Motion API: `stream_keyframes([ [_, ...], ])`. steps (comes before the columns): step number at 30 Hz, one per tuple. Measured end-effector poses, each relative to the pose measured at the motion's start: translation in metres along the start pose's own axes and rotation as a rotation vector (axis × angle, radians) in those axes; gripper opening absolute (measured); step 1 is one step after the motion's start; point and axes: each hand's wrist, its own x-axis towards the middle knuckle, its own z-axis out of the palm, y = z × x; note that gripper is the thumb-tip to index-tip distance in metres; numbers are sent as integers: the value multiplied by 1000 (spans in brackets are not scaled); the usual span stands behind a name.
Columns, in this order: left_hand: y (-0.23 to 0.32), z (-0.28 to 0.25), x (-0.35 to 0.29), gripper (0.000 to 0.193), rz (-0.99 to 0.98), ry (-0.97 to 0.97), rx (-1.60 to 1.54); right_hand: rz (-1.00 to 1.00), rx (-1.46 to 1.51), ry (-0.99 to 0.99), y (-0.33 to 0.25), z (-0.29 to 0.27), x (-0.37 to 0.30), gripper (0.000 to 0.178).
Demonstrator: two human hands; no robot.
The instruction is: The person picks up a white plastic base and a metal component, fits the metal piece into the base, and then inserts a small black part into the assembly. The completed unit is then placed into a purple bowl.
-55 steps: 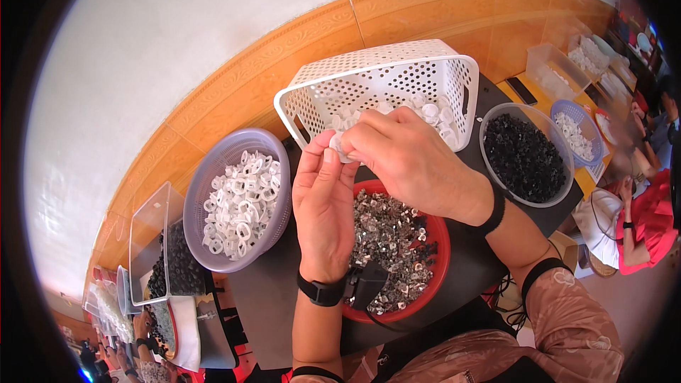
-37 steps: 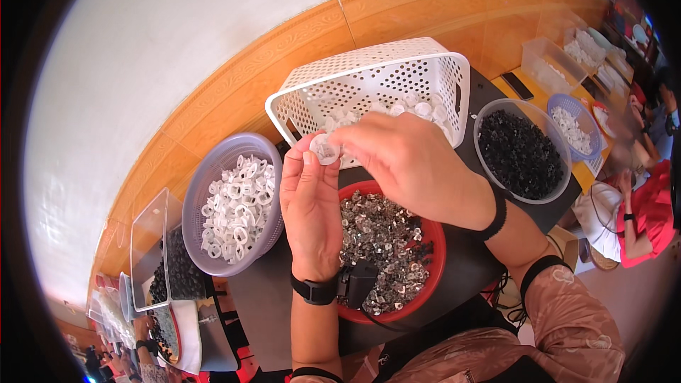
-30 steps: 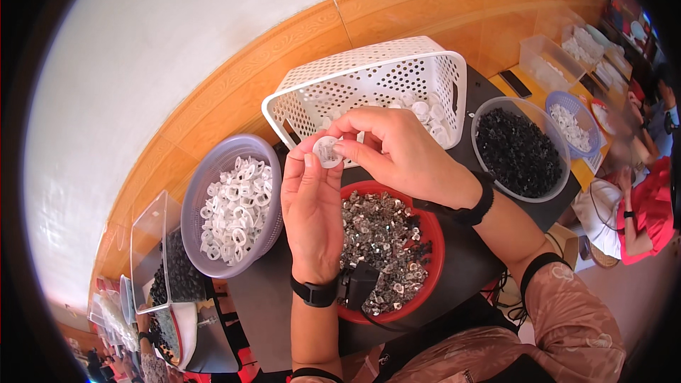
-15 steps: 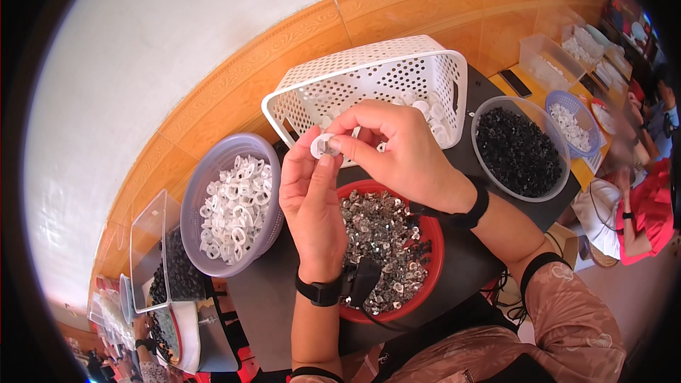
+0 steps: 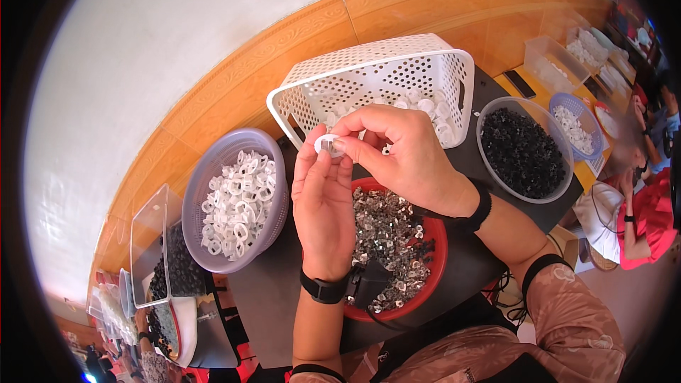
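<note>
A small round white plastic part [image 5: 327,144] with a greyish piece at its middle is pinched between my two hands. My left hand [image 5: 323,206] holds it from the left and below, thumb against fingers. From the right, thumb and forefinger of my right hand [image 5: 397,152] close on its edge. Below my hands sits a red bowl [image 5: 441,262] full of small metal pieces [image 5: 390,241]. Behind them a white perforated basket [image 5: 369,60] lies tilted toward me, with round white parts [image 5: 429,108] inside. The remaining fingers of my right hand are partly hidden.
At left stands a purple-grey basket [image 5: 191,220] of white ring-shaped parts [image 5: 240,206]; beyond it, a clear bin [image 5: 150,255] near black pieces. A clear bowl of black parts [image 5: 525,152] is at right. A person in red [image 5: 649,220] sits at far right. Black cables [image 5: 505,294] hang nearby.
The view has shifted slightly, so most things appear a little farther right. Both hands keep hold of the white part, which appears turned a little.
</note>
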Motion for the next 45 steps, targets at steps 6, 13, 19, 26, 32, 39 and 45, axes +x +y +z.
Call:
stream_keyframes([
  [6, 3, -7, 1, 39, -111, -11, -157, -90, -27, -17, 2, 1, 2, 5],
  [13, 3, -17, 4, 38, -147, -23, -233, -201, -40, -26, 11, 4, 3, 4],
  [19, 6, -8, 4, 36, -120, 22, -149, -284, -113, 3, 15, 9, 2, 3],
  [26, 4, -20, 5, 38, -107, -43, -161, -233, -126, -52, 10, 8, 2, 6],
  [32, 0, -9, 3, 35, -99, 32, -169, -145, -83, -39, 16, 6, 1, 7],
  [39, 12, -8, 1, 35, -67, -95, -183, -227, -73, -19, 7, 4, 3, 13],
  [45, 23, -8, 4, 38, -108, 14, -162, 82, -283, -256, 7, -36, -4, 12],
])
